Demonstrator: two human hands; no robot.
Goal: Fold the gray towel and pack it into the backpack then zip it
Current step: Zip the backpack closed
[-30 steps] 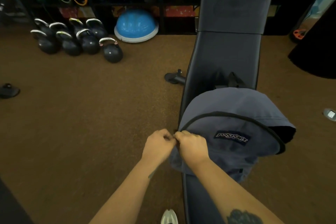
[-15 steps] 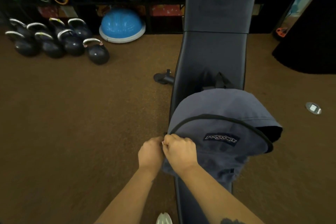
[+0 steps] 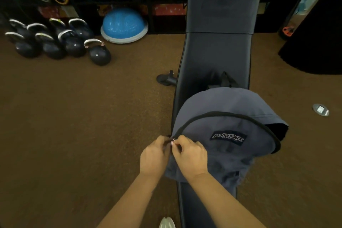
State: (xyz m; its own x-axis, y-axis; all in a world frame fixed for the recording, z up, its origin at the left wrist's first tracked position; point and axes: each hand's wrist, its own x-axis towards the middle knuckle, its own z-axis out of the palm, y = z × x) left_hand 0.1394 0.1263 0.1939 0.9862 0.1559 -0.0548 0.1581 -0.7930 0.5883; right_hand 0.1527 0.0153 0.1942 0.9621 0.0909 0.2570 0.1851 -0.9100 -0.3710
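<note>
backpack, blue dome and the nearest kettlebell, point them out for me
backpack (image 3: 231,102), head view, on the gray top panel above the zipper
blue dome (image 3: 123,22), head view, on the middle of its curved top
nearest kettlebell (image 3: 100,54), head view, on its round black body

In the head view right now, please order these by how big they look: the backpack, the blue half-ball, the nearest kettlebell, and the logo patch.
1. backpack, nearest the camera, which enlarges it
2. blue half-ball, farther away, so likely larger than it looks
3. nearest kettlebell
4. logo patch, close in apparent size to the kettlebell, so this order is unsure
</note>
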